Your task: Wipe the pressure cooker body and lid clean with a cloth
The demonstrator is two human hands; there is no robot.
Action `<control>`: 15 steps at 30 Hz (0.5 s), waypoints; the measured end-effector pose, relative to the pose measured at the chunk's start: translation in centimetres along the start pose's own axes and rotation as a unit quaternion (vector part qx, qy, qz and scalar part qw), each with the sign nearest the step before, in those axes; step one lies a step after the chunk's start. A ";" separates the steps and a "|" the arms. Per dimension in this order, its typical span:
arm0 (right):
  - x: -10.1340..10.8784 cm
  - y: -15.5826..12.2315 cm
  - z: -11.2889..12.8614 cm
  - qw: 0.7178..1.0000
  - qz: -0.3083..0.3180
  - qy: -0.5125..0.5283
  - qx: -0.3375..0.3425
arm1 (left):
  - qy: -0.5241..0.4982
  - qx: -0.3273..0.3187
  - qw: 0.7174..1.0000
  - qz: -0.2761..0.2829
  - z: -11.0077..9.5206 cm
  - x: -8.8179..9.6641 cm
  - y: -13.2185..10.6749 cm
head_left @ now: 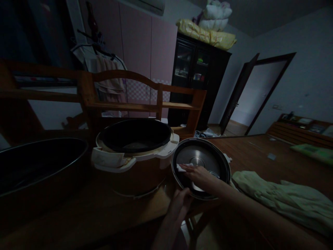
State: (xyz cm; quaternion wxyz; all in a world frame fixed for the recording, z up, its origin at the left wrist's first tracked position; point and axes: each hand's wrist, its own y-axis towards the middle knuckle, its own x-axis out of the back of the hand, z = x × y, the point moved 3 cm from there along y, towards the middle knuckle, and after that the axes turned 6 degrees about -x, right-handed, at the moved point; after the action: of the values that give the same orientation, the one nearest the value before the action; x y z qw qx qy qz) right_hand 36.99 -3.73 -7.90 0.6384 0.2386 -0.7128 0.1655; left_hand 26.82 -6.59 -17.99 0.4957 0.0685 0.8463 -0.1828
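Note:
A round cooker lid (187, 151) stands tilted at the table's edge, its shiny metal inner face and dark sealing ring toward me. My right hand (199, 175) presses a white cloth (182, 168) against the ring on the left side of that face. Below it, my left hand (180, 201) grips the lid's lower left rim, with its fingertips partly hidden. Left of the lid sits an electric cooker (137, 177) with a pale rim and brown body. A dark inner pot (135, 133) is set inside it.
A large dark basin (39, 166) is at the left on the wooden table (104, 205). A wooden shelf rack (125, 106) rises behind the cooker. Pale green fabric (283, 198) lies to the right. Farther back are a dark cabinet (199, 76) and an open door (240, 90).

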 end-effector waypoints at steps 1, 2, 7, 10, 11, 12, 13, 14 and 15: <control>0.0 0.2 -0.6 1.000 -0.005 -0.007 -0.004 | 0.002 0.001 1.000 -0.002 0.0 0.1 0.0; 0.0 0.5 -1.3 1.000 -0.011 -0.014 -0.012 | 0.004 0.003 1.000 -0.006 0.0 0.1 0.0; 0.1 0.6 -5.9 0.994 -0.041 -0.051 -0.092 | 0.009 0.001 1.000 -0.006 -0.6 -0.5 -0.4; 0.2 -0.8 -8.1 0.987 -0.053 -0.069 -0.138 | 0.006 0.002 1.000 -0.012 -0.6 -0.6 -0.4; 0.2 -1.4 -8.5 0.984 -0.056 -0.074 -0.151 | 0.004 0.004 1.000 -0.011 -0.6 -0.5 -0.4; 0.1 -2.0 -8.9 0.982 -0.057 -0.078 -0.164 | 0.003 0.005 1.000 -0.008 -0.5 -0.5 -0.3; 0.1 -2.5 -9.1 0.979 -0.056 -0.083 -0.176 | 0.001 0.003 1.000 -0.002 -0.5 -0.5 -0.3; 0.0 -3.0 -9.3 0.977 -0.054 -0.086 -0.188 | 0.000 0.001 1.000 0.003 -0.4 -0.5 -0.3; -0.1 -3.4 -9.4 0.974 -0.052 -0.089 -0.200 | 0.000 -0.001 1.000 0.003 -0.5 -0.5 -0.3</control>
State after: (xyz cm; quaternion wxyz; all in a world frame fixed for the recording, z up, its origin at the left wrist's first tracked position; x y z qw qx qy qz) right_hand 46.72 -1.45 -7.03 0.6146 0.1565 -0.7723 -0.0353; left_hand 26.59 -6.67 -17.32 0.4961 0.0699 0.8465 -0.1803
